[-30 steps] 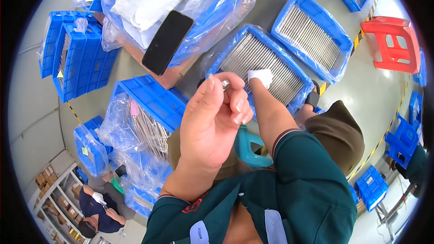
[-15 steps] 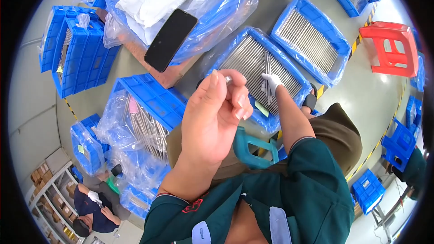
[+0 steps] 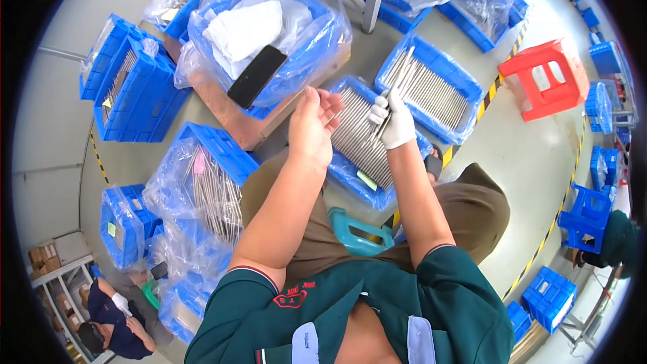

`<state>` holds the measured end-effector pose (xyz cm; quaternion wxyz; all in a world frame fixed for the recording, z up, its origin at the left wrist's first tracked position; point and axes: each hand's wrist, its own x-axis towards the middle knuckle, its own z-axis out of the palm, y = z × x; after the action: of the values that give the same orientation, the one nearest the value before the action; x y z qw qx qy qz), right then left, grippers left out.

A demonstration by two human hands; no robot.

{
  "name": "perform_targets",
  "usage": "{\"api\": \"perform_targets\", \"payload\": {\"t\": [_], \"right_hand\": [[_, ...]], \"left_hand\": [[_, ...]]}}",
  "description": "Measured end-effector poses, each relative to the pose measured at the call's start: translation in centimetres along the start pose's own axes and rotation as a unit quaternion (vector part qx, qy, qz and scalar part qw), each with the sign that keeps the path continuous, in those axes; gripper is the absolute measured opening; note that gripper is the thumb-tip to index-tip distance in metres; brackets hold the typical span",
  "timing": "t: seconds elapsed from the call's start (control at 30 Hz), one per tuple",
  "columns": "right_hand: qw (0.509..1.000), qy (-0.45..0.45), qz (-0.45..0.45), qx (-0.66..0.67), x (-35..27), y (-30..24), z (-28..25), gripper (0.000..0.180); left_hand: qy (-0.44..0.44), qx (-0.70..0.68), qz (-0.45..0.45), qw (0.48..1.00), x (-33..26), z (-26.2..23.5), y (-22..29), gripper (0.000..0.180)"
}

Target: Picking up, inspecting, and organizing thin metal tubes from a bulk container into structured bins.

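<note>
Bare left hand open, fingers spread; white-gloved right hand clamped on thin silver metal rods, above blue plastic crate's near-left rim; hands just apart.

Rod lower ends hidden in gloved right hand grip.

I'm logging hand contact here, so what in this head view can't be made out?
- Left hand: back faces the camera, so the palm and anything in it are hidden.
- Right hand: the glove covers the grip; the number of metal rods held is too fine to count.
- Blue crate: the forearms cover its near part.
</note>
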<state>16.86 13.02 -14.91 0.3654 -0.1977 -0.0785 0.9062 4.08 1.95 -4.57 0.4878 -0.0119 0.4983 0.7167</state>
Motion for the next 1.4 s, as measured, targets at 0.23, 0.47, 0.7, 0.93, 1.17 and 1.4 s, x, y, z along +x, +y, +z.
{"api": "perform_targets", "payload": {"t": [0.23, 0.47, 0.7, 0.93, 1.17, 1.4], "right_hand": [[0.973, -0.016, -0.202, -0.113, -7.2, -1.2, 12.9, 0.021], [0.958, -0.022, -0.134, -0.252, -9.3, -0.1, 10.0, 0.018], [0.781, 0.057, -0.178, -0.596, -12.7, -3.9, 11.2, 0.023], [0.748, 0.077, -0.137, -0.645, -13.6, -5.7, 9.2, 0.016], [0.739, 0.093, -0.176, -0.644, -13.7, -5.8, 9.1, 0.011], [0.682, 0.11, -0.209, -0.692, -14.0, -5.9, 7.9, 0.015]], "left_hand": [[-0.109, -0.152, -0.099, 0.977, -1.0, 2.9, -4.4, 0.031], [-0.173, -0.233, -0.092, 0.952, -2.6, 4.6, -4.7, 0.03], [-0.163, -0.164, 0.016, 0.973, -0.8, 2.8, -0.8, 0.023], [-0.22, -0.184, 0.009, 0.958, -1.2, 3.6, 0.0, 0.025], [-0.24, -0.184, -0.007, 0.953, -1.7, 3.7, -0.2, 0.03], [-0.256, -0.165, -0.025, 0.952, -1.6, 4.2, -1.2, 0.029]]}}
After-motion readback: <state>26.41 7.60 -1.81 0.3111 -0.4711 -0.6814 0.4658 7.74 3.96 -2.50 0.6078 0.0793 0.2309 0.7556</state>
